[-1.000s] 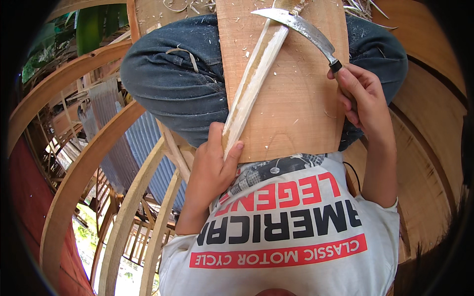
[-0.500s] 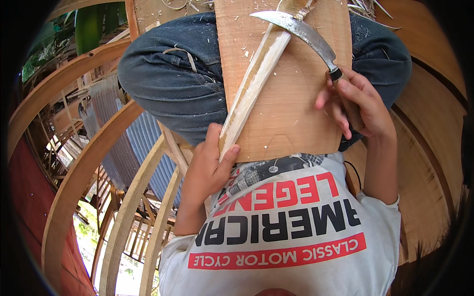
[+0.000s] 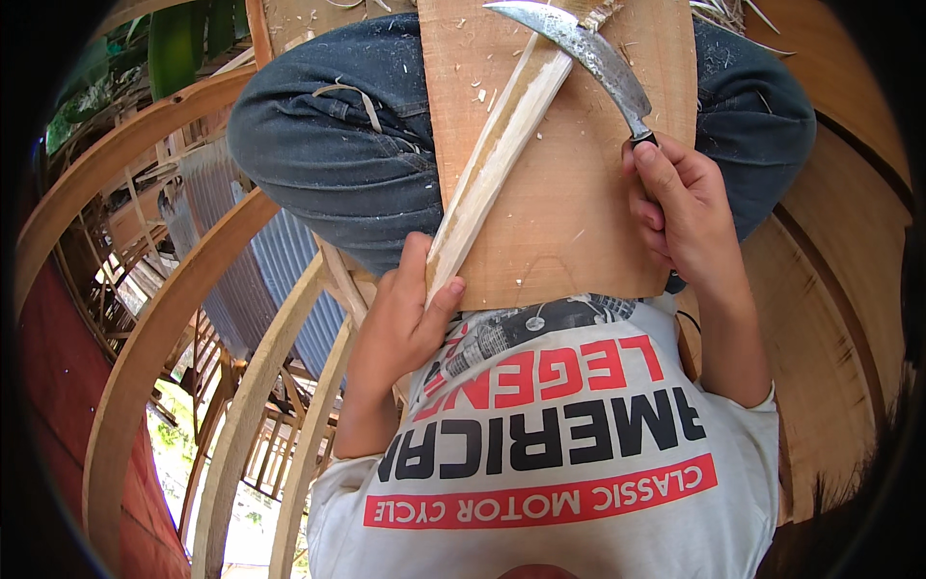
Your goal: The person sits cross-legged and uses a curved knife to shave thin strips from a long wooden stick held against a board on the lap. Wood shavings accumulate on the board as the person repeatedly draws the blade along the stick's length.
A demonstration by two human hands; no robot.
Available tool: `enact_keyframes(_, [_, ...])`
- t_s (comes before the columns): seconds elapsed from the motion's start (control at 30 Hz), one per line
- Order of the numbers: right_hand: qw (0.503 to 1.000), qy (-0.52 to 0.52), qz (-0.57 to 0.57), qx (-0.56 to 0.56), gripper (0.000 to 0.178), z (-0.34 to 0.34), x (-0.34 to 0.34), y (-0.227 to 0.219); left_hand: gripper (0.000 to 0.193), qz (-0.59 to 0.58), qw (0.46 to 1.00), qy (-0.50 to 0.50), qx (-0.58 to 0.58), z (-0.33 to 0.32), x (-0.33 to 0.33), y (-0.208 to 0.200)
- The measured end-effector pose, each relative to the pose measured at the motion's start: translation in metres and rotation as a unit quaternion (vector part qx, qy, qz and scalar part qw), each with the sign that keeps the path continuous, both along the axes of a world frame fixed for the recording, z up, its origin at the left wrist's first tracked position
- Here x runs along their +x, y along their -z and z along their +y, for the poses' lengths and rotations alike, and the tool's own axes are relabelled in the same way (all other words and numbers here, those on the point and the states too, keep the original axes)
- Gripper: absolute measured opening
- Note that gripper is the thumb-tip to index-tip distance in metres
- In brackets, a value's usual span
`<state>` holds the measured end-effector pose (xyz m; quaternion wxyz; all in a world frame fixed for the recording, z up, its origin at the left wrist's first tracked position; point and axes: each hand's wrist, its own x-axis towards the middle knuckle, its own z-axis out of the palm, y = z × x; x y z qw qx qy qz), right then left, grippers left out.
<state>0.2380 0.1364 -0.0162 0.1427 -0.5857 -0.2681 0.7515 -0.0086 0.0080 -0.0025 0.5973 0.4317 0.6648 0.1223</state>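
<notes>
My left hand (image 3: 397,314) is closed around the near end of a pale, partly shaved wooden stick (image 3: 502,159). The stick slants away to the right over a wide wooden board (image 3: 579,212) lying across my lap. In my right hand (image 3: 687,207) is a sickle (image 3: 610,82), its handle wrapped by my fingers. The curved metal blade points left and passes above the far part of the stick; whether it touches the wood I cannot tell. Most of the handle is hidden in my palm.
My bent legs in dark jeans (image 3: 333,145) flank the board. Small shavings lie on the board and jeans. To the left rise curved wooden rails (image 3: 260,386), with corrugated metal sheets (image 3: 289,280) beyond them. Wooden planks (image 3: 820,357) are at the right.
My right-hand fingers, loose around the handle before, have closed firmly on it. The sickle has shifted slightly up and left. My left hand and the stick have barely moved.
</notes>
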Motion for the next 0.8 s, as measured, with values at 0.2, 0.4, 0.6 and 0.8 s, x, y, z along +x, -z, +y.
enact_keyframes(0.2, [0.989, -0.033, -0.066, 0.129, 0.027, -0.008, -0.003, 0.014, 0.027, -0.021, 1.000, -0.010, -0.013, 0.003, -0.002, 0.004])
enact_keyframes(0.4, [0.969, -0.030, -0.128, 0.207, 0.019, -0.015, -0.013, 0.017, 0.026, -0.064, 0.997, -0.023, -0.034, 0.004, -0.008, 0.010])
enact_keyframes(0.6, [0.948, 0.078, -0.172, 0.257, 0.021, 0.031, 0.022, -0.004, 0.025, -0.071, 0.996, -0.037, -0.036, -0.003, -0.014, 0.007])
enact_keyframes(0.8, [0.991, -0.101, 0.063, -0.059, 0.024, 0.002, 0.019, -0.018, 0.025, -0.015, 0.999, -0.025, -0.029, 0.001, -0.004, 0.003])
